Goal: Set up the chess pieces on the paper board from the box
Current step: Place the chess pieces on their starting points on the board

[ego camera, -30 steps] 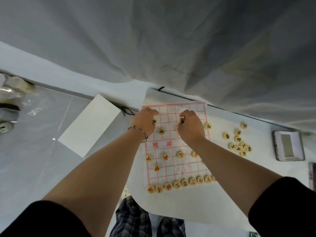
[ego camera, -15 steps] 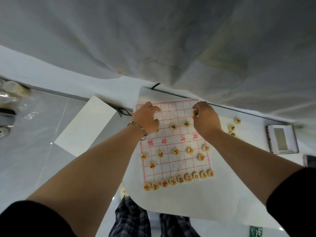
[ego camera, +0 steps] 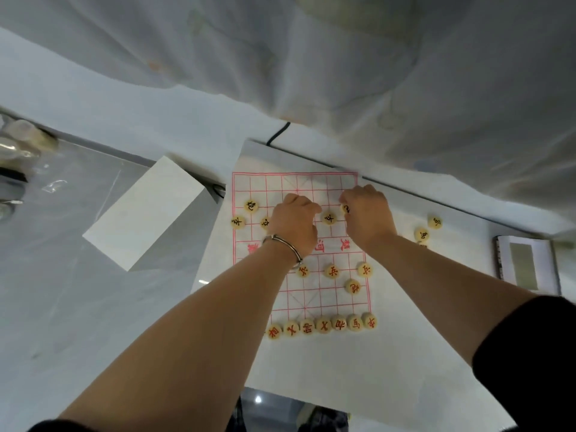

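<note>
So the red pieces [ego camera: 324, 325] look done on the near half of the paper board [ego camera: 330, 182], and black is underway: right hand [ego camera: 367, 216] pinches a black-lettered piece [ego camera: 346, 209] over the far half, left hand [ego camera: 293, 222] is curled alongside (contents unclear), and next it probably needs seating on an intersection.

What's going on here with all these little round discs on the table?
A person is laying out Chinese chess pieces on a paper board. The red-lettered row lines the near edge, with more red pieces ahead of it. Both hands are over the far half, where black-lettered pieces stand. The right hand has a grip on one piece; the left hand is curled, and what it holds is hidden. A few loose pieces lie to the right, off the grid.
</note>
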The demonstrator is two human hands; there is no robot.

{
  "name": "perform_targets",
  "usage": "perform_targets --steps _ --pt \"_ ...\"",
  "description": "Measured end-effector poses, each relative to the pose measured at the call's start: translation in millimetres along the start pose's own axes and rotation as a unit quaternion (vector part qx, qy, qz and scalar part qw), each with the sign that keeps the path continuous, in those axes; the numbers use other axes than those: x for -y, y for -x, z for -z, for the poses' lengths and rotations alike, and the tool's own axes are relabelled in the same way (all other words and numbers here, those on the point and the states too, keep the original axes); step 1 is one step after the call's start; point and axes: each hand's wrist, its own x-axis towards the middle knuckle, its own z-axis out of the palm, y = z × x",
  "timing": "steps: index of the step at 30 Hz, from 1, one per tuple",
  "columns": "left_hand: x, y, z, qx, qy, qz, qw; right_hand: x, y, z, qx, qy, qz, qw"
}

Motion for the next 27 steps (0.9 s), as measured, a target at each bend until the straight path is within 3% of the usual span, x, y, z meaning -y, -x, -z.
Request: perform_targets --steps 5,16,27 --pt "-2.1 -0.3 -1.7 -0.019 -0.006 0.017 1.0 -6.8 0.1 -8.8 -0.06 -0.025 0.01 0.998" --pt "-15.3 -4.8 8.7 -0.019 -0.045 0.018 0.999 -8.8 -1.0 -11.6 -0.071 -0.051 0.003 0.996" --pt "-35.5 -20.3 4.0 -0.026 -0.091 -0.05 0.994 -42.8 10.4 -8.0 -0.212 -0.047 -0.029 0.976"
